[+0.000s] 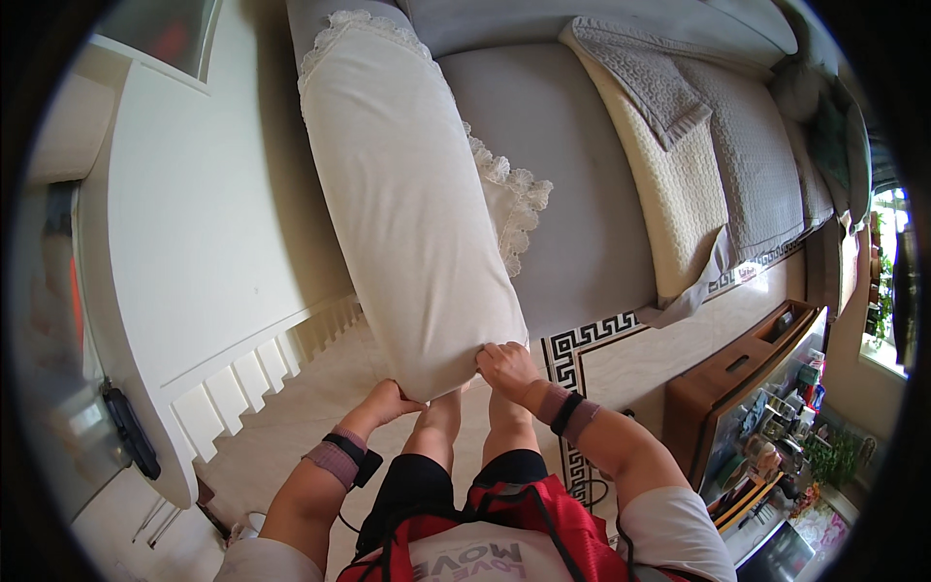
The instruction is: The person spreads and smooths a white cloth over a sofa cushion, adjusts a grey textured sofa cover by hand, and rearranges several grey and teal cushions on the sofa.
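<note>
A cream cloth with a lace edge lies over the arm of a grey sofa, and a lace-trimmed corner of it rests on the seat. At the front end of the sofa arm, my left hand pinches the cloth's lower left corner. My right hand grips the cloth at the lower right corner, fingers curled over its edge. The cloth between my hands looks fairly smooth, with faint creases further up. What lies beneath the cloth is hidden.
A quilted cover, cream and grey, is partly folded back on the sofa's right side. To the left stands a white panel with a slatted base. A brown wooden cabinet with many small items on top stands at the right.
</note>
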A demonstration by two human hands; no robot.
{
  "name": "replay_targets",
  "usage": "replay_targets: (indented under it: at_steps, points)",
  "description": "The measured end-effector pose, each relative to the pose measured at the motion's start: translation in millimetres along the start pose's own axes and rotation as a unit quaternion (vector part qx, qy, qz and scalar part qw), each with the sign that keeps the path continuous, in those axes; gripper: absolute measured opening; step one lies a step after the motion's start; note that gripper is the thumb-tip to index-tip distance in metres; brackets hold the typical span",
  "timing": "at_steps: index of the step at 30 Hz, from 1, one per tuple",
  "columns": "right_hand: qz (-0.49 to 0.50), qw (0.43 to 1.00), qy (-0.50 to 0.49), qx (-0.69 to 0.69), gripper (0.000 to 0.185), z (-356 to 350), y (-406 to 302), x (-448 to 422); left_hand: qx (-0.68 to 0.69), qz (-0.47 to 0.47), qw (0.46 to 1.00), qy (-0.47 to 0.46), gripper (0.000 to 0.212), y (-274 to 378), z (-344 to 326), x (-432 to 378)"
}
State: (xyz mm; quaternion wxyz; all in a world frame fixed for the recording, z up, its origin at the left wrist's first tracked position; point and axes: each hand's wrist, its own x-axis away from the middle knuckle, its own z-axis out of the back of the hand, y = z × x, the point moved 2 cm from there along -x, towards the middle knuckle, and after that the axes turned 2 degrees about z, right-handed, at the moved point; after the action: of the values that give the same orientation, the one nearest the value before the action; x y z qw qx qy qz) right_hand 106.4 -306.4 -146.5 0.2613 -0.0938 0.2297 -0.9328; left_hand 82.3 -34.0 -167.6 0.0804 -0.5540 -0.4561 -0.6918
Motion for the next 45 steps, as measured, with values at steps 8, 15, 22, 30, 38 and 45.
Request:
replay_targets:
  at_steps: [8,15,22,30,38,45]
  points:
    - [-0.034,0.994,-0.053,-0.091,0.006,-8,-3,13,-0.299,0.051,0.953,0.008,0.027,-5,9,11]
    - [-0.103,0.966,-0.178,-0.159,0.019,1,10,-8,-0.414,0.087,0.906,0.034,0.025,22,28,17]
    - [-0.198,0.967,0.002,-0.159,0.112,-24,72,-22,-0.319,-0.176,0.843,0.395,0.092,141,57,19]
    - [-0.352,0.843,-0.205,-0.352,0.136,4,80,-37,-0.462,-0.109,0.814,0.333,0.104,199,83,-39]
    - [-0.321,0.916,-0.139,-0.198,0.134,45,34,-127,-0.427,-0.139,0.756,0.477,0.102,216,101,-74]
    - [-0.326,0.913,-0.165,-0.178,0.144,29,22,-142,-0.611,-0.204,0.675,0.358,0.091,305,215,-137]
